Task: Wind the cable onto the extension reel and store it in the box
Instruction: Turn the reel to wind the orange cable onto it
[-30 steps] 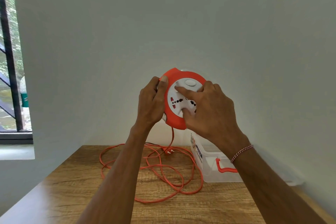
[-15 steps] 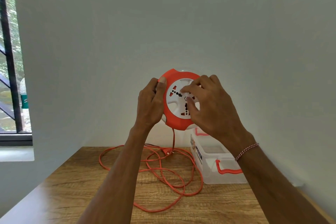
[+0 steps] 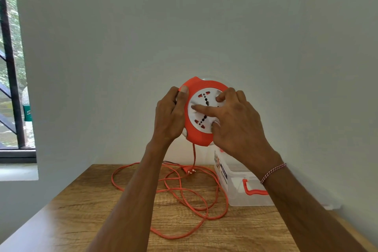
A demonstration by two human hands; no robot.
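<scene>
I hold an orange extension reel with a white socket face in the air before the wall. My left hand grips its left rim, thumb on the orange edge. My right hand lies over the right side of the white face, its index finger pressed across the disc. An orange cable hangs from the reel's bottom to loose loops on the wooden table; the plug lies among them. A clear plastic box with orange latches stands at the right, partly hidden by my right forearm.
A plain wall rises close behind the table. A barred window with a sill is at the far left. The box's lid seems to lie flat by the wall, right of the box.
The white socket disc has turned under my right hand, whose fingers shifted around its face. The cable loops on the table have drawn in slightly. My left hand holds the rim as before.
</scene>
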